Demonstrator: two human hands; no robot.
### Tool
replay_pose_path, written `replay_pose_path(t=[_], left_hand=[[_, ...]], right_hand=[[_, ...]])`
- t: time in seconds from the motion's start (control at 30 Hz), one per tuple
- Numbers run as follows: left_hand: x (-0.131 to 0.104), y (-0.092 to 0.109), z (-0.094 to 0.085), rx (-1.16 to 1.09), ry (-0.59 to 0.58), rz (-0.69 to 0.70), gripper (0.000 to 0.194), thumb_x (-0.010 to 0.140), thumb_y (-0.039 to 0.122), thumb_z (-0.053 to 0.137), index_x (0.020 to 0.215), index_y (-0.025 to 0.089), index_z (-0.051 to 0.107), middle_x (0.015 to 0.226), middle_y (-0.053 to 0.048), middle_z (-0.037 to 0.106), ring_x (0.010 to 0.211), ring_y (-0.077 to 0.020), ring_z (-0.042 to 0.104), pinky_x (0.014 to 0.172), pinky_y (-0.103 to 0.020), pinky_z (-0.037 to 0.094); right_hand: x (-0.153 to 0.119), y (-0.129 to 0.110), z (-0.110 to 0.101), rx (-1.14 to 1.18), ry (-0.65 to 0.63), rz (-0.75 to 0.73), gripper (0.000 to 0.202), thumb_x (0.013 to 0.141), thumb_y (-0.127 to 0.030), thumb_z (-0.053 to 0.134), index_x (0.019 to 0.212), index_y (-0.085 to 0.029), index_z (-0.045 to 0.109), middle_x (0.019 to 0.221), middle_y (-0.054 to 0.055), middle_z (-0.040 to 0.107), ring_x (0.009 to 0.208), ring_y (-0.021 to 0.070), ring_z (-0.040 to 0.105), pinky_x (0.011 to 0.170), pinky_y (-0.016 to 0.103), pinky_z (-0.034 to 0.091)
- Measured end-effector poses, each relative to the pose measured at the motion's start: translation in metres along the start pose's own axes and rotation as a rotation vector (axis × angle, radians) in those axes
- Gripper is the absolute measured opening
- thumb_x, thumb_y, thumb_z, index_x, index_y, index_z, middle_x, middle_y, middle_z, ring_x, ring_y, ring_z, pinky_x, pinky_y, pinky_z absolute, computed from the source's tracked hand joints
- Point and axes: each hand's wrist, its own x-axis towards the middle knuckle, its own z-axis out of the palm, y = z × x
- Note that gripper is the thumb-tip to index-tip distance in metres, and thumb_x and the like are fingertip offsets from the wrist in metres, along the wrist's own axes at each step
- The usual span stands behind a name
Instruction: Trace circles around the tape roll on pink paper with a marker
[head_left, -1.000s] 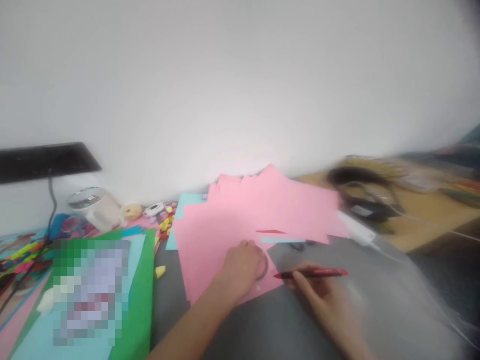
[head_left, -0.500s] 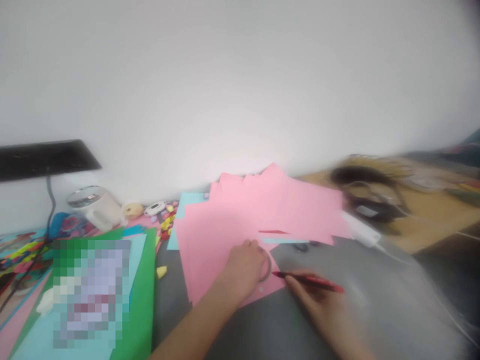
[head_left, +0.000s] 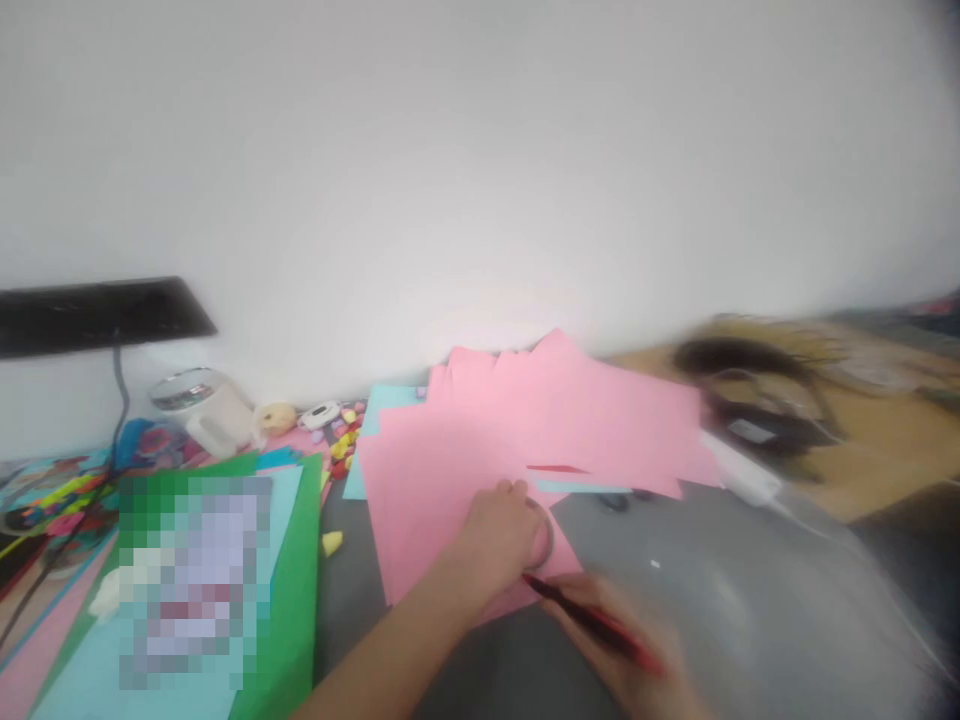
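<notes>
My left hand (head_left: pixel 496 540) is closed over a thin round ring (head_left: pixel 550 548) and presses it flat on a sheet of pink paper (head_left: pixel 420 490). Only the ring's right side shows; the rest is under my fingers. In my right hand (head_left: pixel 626 655) is a red and black pen (head_left: pixel 600 625), gripped like a writing tool and blurred. Its tip meets the pink paper just below the ring, close to my left fingers.
More pink sheets (head_left: pixel 577 410) fan out behind, over light blue paper (head_left: pixel 390 398). Green card (head_left: pixel 296 590) and a blurred-out item lie left. A white mug-like object (head_left: pixel 214 410) and colourful bits (head_left: pixel 345 445) stand by the wall. A white power strip (head_left: pixel 742 475) sits right.
The pen tip has moved from the ring's right side down and left to its lower edge. My right hand followed it. The left hand keeps its hold; the whole view shifted slightly.
</notes>
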Motion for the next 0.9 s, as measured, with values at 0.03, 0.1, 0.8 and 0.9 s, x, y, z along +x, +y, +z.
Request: replay_pose_path(t=[0.03,0.1,0.8,0.9], left_hand=[[0.002,-0.001,0.001,0.008,0.001,0.006,0.025,0.078,0.011,0.047,0.099,0.017,0.059,0.098,-0.009,0.056,0.088,-0.0208,0.052,0.063,-0.028,0.041],[0.004,-0.002,0.000,0.014,-0.012,0.013,0.025,0.077,0.014,0.049,0.100,0.017,0.059,0.098,-0.009,0.055,0.088,-0.0212,0.052,0.062,-0.028,0.041],[0.003,-0.003,0.001,-0.003,0.002,0.016,0.021,0.071,0.010,0.056,0.091,0.015,0.060,0.097,-0.009,0.055,0.086,-0.0213,0.052,0.062,-0.028,0.040],[0.001,0.004,0.005,0.046,-0.001,0.026,0.028,0.065,0.006,0.062,0.092,0.013,0.059,0.094,-0.009,0.057,0.086,-0.0213,0.050,0.062,-0.027,0.039]], right_hand=[[0.002,-0.002,0.001,-0.007,-0.051,-0.041,0.016,0.082,-0.036,0.058,0.085,-0.023,0.066,0.079,0.006,0.070,0.070,0.0191,0.069,0.063,0.025,0.058],[0.007,-0.007,0.004,-0.039,-0.135,-0.147,0.013,0.084,-0.027,0.057,0.096,-0.023,0.063,0.084,0.006,0.070,0.073,0.0172,0.068,0.066,0.024,0.057],[0.023,-0.012,-0.037,-0.199,-0.198,-0.276,0.013,0.084,-0.021,0.053,0.093,-0.025,0.061,0.081,0.003,0.071,0.069,0.0172,0.069,0.060,0.021,0.055],[0.046,0.001,-0.053,-0.173,-0.022,0.022,0.009,0.079,-0.030,0.061,0.085,-0.023,0.061,0.080,0.003,0.070,0.074,0.0194,0.069,0.064,0.025,0.056]])
